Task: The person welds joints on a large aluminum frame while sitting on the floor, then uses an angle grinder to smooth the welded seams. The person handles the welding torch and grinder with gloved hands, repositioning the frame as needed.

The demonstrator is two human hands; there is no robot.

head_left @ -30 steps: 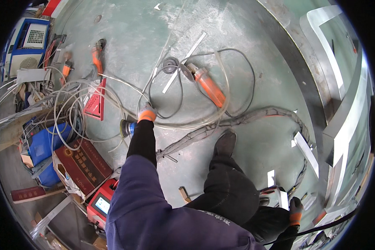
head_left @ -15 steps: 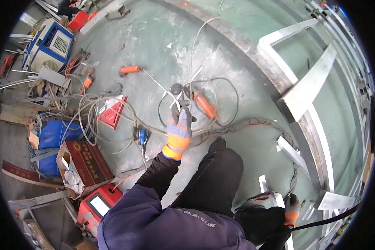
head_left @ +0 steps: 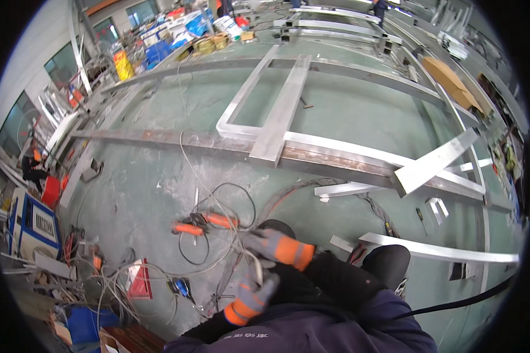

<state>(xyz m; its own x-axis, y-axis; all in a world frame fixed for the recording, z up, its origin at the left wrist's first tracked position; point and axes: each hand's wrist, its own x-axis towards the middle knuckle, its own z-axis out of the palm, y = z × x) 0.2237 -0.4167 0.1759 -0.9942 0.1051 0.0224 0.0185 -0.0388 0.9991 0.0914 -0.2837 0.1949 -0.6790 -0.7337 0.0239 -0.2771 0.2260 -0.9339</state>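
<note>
In front of my body, my left hand (head_left: 250, 299), in a grey and orange glove, is closed around a pale thin hose (head_left: 257, 269). Just above it, my right hand (head_left: 280, 246), gloved alike, has its fingers closed at the same hose; its fingertips are partly blurred. Two orange handheld power tools lie close together on the floor to the left of my hands: one tool (head_left: 188, 228) at the front, the other tool (head_left: 221, 220) behind it. A dark cord (head_left: 254, 206) loops around them.
A blue and black sander (head_left: 182, 288) and a red triangular piece (head_left: 140, 281) lie left, among coiled hoses. Beyond, a long steel beam (head_left: 159, 139) carries a bent silver frame (head_left: 347, 147) and flat metal bars (head_left: 282, 117). A curved metal strip (head_left: 441, 249) is at right.
The view has tilted up toward the beams. My right hand has come from the far right to beside my left. One orange tool now lies nearer the other.
</note>
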